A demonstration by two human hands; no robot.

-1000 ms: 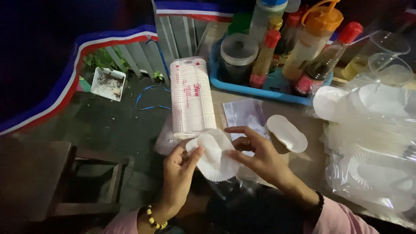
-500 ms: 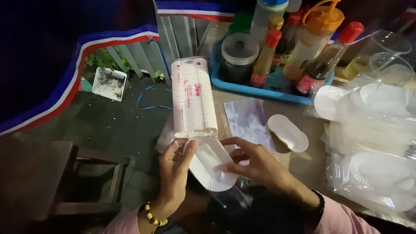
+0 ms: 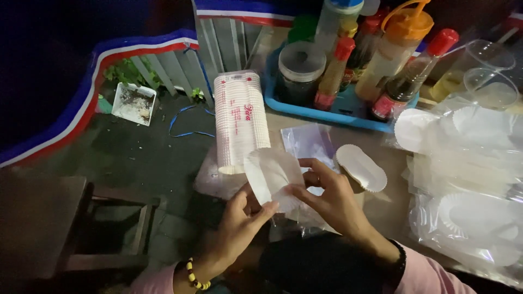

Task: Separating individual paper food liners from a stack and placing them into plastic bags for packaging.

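Note:
My left hand (image 3: pixel 237 220) and my right hand (image 3: pixel 329 198) both pinch one white fluted paper liner (image 3: pixel 272 175), folded between the fingers just above my lap. Right behind it lies a long stack of the same liners (image 3: pixel 239 121) on its side, in a clear sleeve with red print. To the right of my right hand a small pile of folded oval liners (image 3: pixel 360 167) rests on the table. A beaded bracelet (image 3: pixel 192 275) circles my left wrist.
A blue tray (image 3: pixel 348 111) at the back holds sauce bottles and a dark jar (image 3: pixel 297 71). Clear bags of white paper plates (image 3: pixel 468 179) fill the right side. A flat clear bag (image 3: pixel 310 142) lies mid-table. A wooden stool (image 3: pixel 103 228) stands at the lower left.
The liner was flat and round between my hands; it is now folded over and held more upright. Both hands have shifted slightly right and closer together.

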